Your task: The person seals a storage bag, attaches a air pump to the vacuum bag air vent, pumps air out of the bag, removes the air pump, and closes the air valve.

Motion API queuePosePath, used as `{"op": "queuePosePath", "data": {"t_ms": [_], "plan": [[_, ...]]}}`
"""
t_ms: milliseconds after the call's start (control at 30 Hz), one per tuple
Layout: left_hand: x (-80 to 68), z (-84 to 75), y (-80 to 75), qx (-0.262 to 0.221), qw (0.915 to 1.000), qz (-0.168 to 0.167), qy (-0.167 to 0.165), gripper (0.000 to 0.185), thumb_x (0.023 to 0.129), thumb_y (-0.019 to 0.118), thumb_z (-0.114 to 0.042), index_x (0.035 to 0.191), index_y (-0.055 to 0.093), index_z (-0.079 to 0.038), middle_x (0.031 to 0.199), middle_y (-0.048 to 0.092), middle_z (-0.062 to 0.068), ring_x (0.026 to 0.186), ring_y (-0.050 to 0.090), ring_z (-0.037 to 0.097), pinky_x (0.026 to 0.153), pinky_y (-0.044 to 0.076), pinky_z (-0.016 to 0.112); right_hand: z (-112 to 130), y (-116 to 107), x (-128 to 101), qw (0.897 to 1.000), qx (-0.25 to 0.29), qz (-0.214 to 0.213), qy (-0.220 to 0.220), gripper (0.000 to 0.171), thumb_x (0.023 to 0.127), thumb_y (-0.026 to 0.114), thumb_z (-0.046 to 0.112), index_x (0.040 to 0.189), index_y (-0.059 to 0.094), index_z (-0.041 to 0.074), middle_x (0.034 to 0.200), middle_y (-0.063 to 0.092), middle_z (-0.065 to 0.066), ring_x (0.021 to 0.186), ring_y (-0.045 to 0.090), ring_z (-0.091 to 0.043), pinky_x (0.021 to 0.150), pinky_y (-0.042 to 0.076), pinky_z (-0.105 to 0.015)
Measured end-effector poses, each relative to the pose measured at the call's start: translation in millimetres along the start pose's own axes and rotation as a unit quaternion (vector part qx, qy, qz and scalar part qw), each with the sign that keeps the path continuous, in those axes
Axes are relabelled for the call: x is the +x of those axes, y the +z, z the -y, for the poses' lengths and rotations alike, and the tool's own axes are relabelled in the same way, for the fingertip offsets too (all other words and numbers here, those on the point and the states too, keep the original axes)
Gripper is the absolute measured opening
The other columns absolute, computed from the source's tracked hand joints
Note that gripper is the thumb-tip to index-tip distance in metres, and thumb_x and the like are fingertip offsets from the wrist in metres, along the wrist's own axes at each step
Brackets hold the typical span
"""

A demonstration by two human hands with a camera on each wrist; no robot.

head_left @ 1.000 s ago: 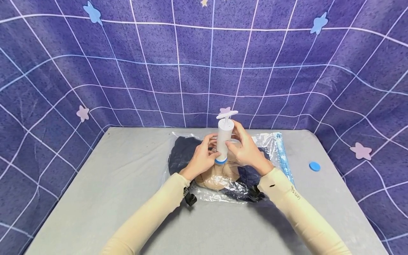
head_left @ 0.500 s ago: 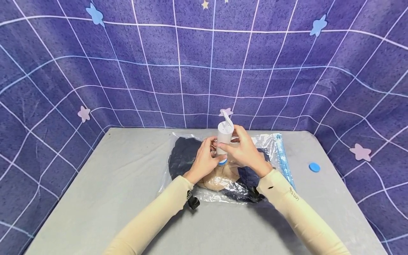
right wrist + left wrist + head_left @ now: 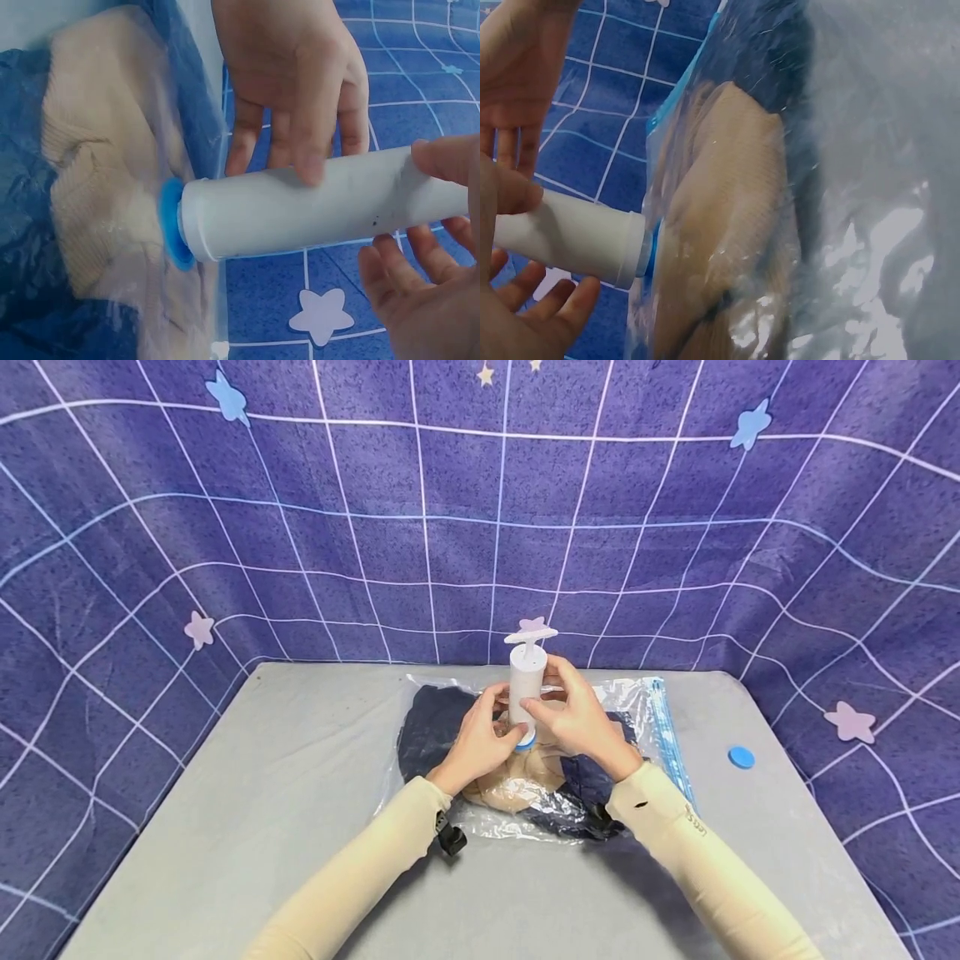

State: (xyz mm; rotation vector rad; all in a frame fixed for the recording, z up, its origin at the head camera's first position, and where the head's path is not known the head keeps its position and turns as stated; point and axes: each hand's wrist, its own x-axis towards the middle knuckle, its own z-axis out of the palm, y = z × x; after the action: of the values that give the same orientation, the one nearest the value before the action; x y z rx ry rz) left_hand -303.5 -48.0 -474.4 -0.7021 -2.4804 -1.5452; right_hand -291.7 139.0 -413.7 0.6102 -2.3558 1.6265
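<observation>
Both hands hold the pump (image 3: 522,693) upright on the bag (image 3: 525,752) mid-table, its blue foot (image 3: 172,223) on the valve, which the foot hides: left hand (image 3: 480,743) and right hand (image 3: 577,722) curl round the barrel; seating step, it seems; next calls for one hand up to the handle (image 3: 531,634); table (image 3: 262,793) room all round, cap (image 3: 741,757) well right.

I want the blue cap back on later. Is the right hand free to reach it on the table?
Probably not yet: the right hand grips the pump. The blue cap lies unobstructed on its side.
</observation>
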Motion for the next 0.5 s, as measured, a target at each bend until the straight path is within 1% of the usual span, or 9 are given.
{"op": "queuePosePath", "data": {"t_ms": [133, 200, 300, 400, 500], "plan": [[-0.4, 1.3, 3.1, 0.018, 0.9996, -0.016, -0.012, 0.068, 0.09, 0.081, -0.023, 0.145, 0.045, -0.005, 0.125, 0.058, 0.019, 0.112, 0.062, 0.035, 0.087, 0.06, 0.041, -0.2, 2.1, -1.3, 1.0, -0.012, -0.014, 0.013, 0.058, 0.089, 0.08, 0.009, 0.14, 0.052, 0.001, 0.127, 0.059, -0.021, 0.115, 0.064, -0.036, 0.097, 0.056, -0.056], [-0.4, 2.1, 4.6, 0.016, 0.9995, -0.024, -0.015, 0.066, 0.09, 0.082, -0.023, 0.143, 0.047, -0.005, 0.121, 0.058, 0.019, 0.109, 0.062, 0.035, 0.085, 0.06, 0.04, -0.8, 2.5, -1.2, 1.0, -0.015, -0.017, 0.017, 0.056, 0.089, 0.08, 0.011, 0.138, 0.053, 0.002, 0.126, 0.058, -0.02, 0.114, 0.064, -0.036, 0.096, 0.057, -0.054], [-1.1, 2.7, 5.8, 0.002, 0.9995, -0.027, -0.016, 0.066, 0.09, 0.082, -0.02, 0.143, 0.045, -0.005, 0.117, 0.059, 0.018, 0.107, 0.062, 0.037, 0.085, 0.06, 0.041, -1.3, 2.2, -0.9, 1.0, -0.018, -0.014, 0.019, 0.056, 0.09, 0.08, 0.012, 0.138, 0.053, 0.002, 0.126, 0.059, -0.02, 0.114, 0.064, -0.036, 0.095, 0.057, -0.053], [-1.4, 3.1, 6.1, -0.006, 0.9996, -0.024, -0.014, 0.065, 0.091, 0.081, -0.018, 0.142, 0.043, -0.005, 0.117, 0.06, 0.016, 0.106, 0.063, 0.035, 0.086, 0.06, 0.043, -1.6, 0.9, -0.3, 1.0, -0.011, -0.004, 0.012, 0.057, 0.092, 0.076, 0.008, 0.142, 0.049, 0.001, 0.13, 0.059, -0.022, 0.118, 0.063, -0.039, 0.098, 0.055, -0.056], [-1.4, 4.0, 5.8, -0.005, 0.9998, -0.016, -0.005, 0.061, 0.092, 0.078, -0.014, 0.141, 0.043, -0.005, 0.119, 0.06, 0.016, 0.106, 0.064, 0.032, 0.088, 0.06, 0.044, -0.3, -0.7, 0.1, 1.0, 0.021, 0.006, 0.004, 0.06, 0.094, 0.068, -0.002, 0.148, 0.042, -0.002, 0.139, 0.056, -0.026, 0.125, 0.06, -0.043, 0.104, 0.051, -0.058]]}}
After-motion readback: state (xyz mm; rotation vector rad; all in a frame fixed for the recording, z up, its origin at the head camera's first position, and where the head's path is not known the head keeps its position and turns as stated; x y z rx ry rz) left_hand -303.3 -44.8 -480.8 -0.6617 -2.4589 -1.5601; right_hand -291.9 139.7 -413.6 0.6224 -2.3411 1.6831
